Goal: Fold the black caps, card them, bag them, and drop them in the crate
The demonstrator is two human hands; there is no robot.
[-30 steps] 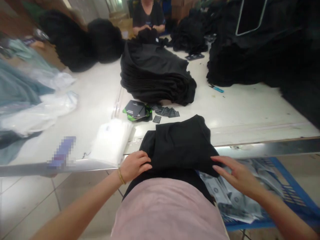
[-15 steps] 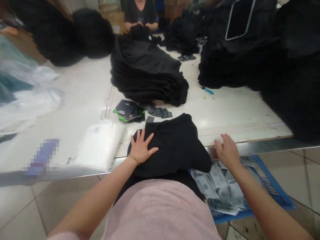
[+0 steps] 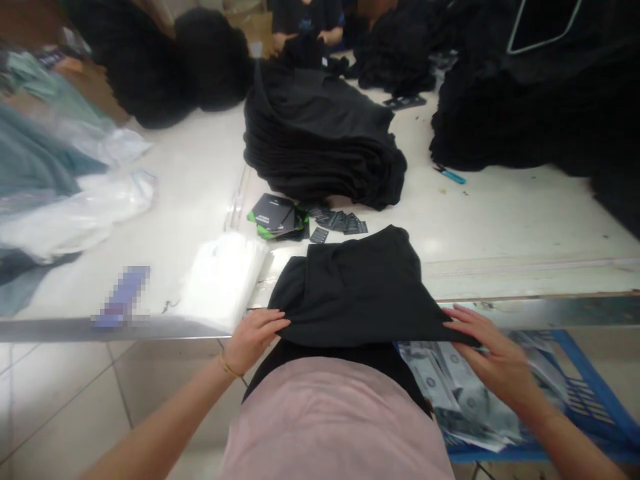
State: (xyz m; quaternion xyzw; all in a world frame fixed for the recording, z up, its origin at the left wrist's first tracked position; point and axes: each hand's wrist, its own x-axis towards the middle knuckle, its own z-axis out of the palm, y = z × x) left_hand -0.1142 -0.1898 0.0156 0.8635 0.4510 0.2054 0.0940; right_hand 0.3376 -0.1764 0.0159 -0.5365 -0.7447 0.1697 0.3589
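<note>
A black garment (image 3: 360, 287) lies partly folded at the table's front edge, its lower side hanging over toward my lap. My left hand (image 3: 256, 337) grips its left lower corner, fingers on top of the cloth. My right hand (image 3: 487, 347) pinches the right lower corner, which is pulled out to a point. Just behind the garment are small dark labels (image 3: 340, 221) and a pile of black and green cards (image 3: 277, 217). A tall stack of black garments (image 3: 325, 140) stands farther back.
White plastic bags (image 3: 220, 280) lie at the left front. Large black cloth heaps (image 3: 510, 113) cover the right back, near blue snips (image 3: 453, 176). Below the edge, a blue crate (image 3: 590, 400) holds packed bags. A person (image 3: 307, 23) sits across the table.
My left hand has moved from flat on the garment to its lower left corner. My right hand, free before, has taken hold of the right corner and stretched it right. The view has shifted.
</note>
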